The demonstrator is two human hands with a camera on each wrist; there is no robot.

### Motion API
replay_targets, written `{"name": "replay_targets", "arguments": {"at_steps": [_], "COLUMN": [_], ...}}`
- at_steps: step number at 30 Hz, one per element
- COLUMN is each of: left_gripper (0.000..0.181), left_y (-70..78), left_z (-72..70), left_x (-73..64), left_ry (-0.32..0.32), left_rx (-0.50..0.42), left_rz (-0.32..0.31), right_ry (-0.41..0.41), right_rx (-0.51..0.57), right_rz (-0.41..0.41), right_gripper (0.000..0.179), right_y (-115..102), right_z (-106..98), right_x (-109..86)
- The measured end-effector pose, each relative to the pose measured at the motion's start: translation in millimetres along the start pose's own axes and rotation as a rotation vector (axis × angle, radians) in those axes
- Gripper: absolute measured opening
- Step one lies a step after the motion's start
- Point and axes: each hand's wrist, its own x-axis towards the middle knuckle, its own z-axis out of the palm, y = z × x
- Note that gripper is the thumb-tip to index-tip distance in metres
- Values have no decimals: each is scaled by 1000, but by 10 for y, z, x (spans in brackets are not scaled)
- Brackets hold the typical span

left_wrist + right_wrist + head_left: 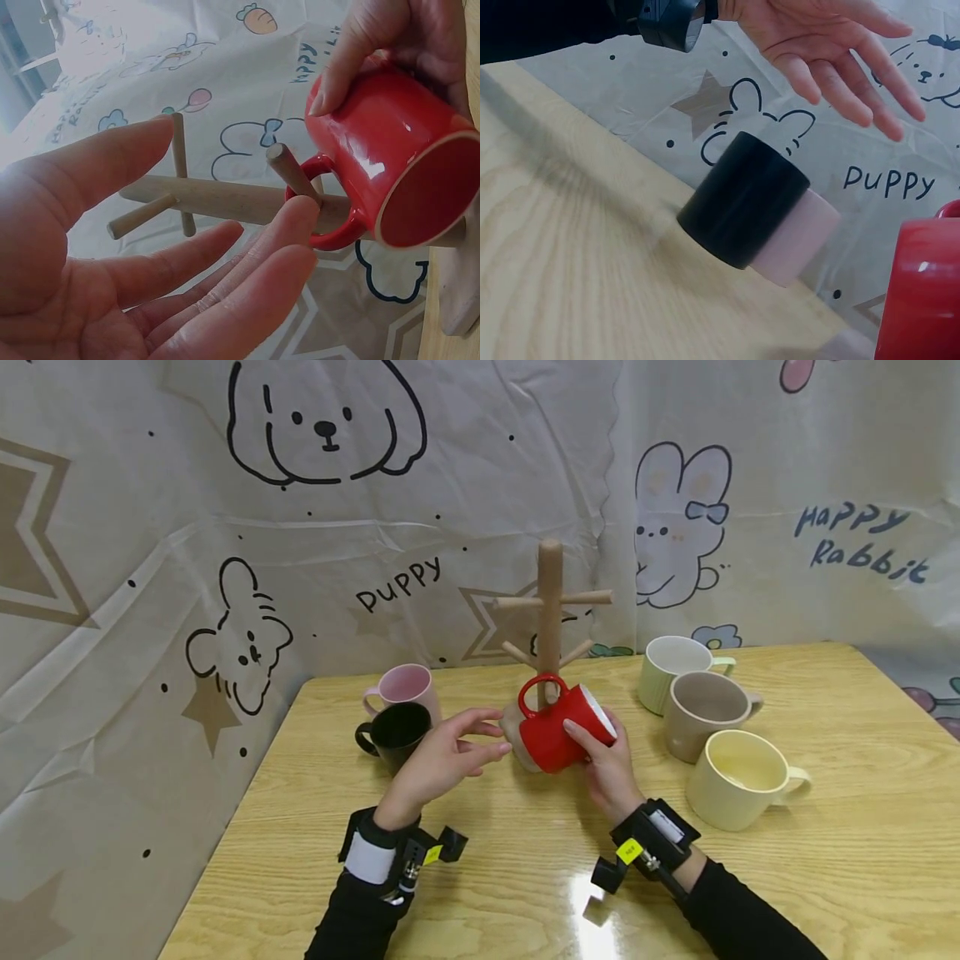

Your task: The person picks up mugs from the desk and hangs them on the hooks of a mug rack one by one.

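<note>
A red mug (558,735) is tilted in front of a wooden mug tree (550,610), its handle uppermost. My right hand (611,768) grips the mug by its body, with the thumb across the side. Within the handle's loop a low peg (289,169) of the tree shows, its end poking out in the left wrist view. Left of the mug, my left hand (450,756) has its fingers spread and holds nothing. Its fingertips are close to the mug's bottom and the tree's rounded base (517,735). In the right wrist view the red mug (926,292) is cut off by the frame edge.
On the left stand a black mug (401,732) and a pink mug (412,683) behind it. A pale green mug (660,672), a taupe mug (701,718) and a yellow mug (731,785) stand on the right. Behind the wooden table (510,877) hangs a printed cloth (480,485).
</note>
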Motion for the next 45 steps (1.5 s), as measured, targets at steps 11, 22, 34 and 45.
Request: {"name": "replay_targets", "arguments": {"at_steps": [11, 22, 34, 45], "left_gripper": [53, 53, 52, 54], "left_y": [1, 0, -9, -4], "left_z": [14, 19, 26, -24], "left_x": [4, 20, 23, -2], "left_ry": [-12, -19, -29, 18], "left_rx": [-13, 5, 9, 58], "left_rz": [0, 9, 11, -7], "right_ry": [-52, -65, -9, 104], "right_rx": [82, 49, 32, -16], "right_rz": [78, 101, 66, -205], "right_gripper": [74, 78, 83, 83], "right_y": [102, 99, 88, -75], "right_z": [4, -9, -9, -243], "right_x": [17, 13, -18, 201]}}
